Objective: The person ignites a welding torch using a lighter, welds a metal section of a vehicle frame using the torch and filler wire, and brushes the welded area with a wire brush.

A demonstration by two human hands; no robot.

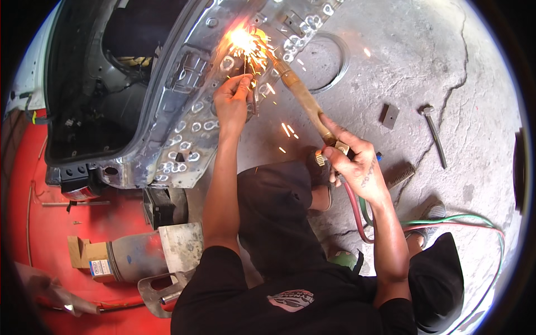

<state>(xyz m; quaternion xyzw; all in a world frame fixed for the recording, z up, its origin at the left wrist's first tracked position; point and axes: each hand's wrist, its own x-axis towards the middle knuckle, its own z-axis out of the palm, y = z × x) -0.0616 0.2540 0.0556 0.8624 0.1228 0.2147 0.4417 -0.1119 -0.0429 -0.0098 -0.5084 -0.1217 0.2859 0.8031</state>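
Note:
My left hand (231, 103) pinches a thin welding rod (244, 66), its upper end going into a bright burst of sparks and flame. In my right hand (357, 164) is a long brass gas torch (306, 100), gripped near its valve knobs and slanting up and left. The torch tip is hidden in the glare at the bare metal car body panel (187, 125). That panel carries many round, shiny weld spots. A red hose (353, 206) and a green hose (365, 213) run from the torch's lower end.
On the concrete at right lie a hammer (434, 137), a small dark metal block (389, 116) and a brush (401, 176). A wire coil (345, 58) sits beyond the torch. A grey cylinder (137, 257) and a metal clamp (151, 296) lie at lower left. Sparks scatter toward my knees.

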